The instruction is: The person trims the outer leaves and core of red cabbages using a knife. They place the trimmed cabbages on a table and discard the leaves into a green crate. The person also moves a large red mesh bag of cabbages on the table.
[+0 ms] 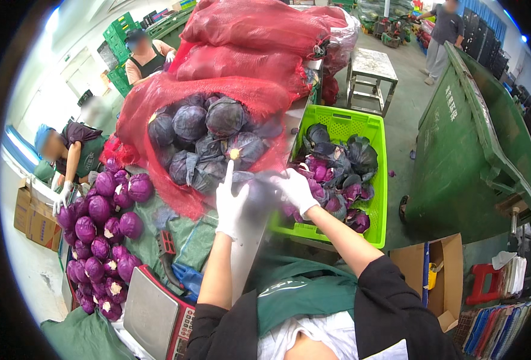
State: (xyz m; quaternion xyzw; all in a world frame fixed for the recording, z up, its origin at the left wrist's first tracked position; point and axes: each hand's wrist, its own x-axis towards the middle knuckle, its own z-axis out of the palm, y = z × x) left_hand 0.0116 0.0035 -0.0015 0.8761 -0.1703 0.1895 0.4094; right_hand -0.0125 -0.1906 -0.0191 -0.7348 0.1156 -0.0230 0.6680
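Observation:
A purple cabbage [258, 194], blurred by motion, lies between my white-gloved hands. My left hand [232, 204] is at its left side, index finger extended and thumb apart. At its right, my right hand [295, 191] has bent fingers closed on a dark outer leaf [276, 177], also blurred. Just beyond is a red mesh sack [135, 121], open over dark, untrimmed cabbages [226, 117]. On the right a bright green crate [379, 216] holds stripped leaves and cabbage pieces [321, 173]. Trimmed purple cabbages [99, 209] are piled on the left of the table.
A digital scale [150, 306] and a black-handled tool [168, 258] lie at the table's near left. More full red sacks [247, 27] are stacked behind. Right of the crate stands a green wheeled bin [459, 144]. A co-worker's gloved hand [62, 198] touches the cabbage pile; other people stand farther back.

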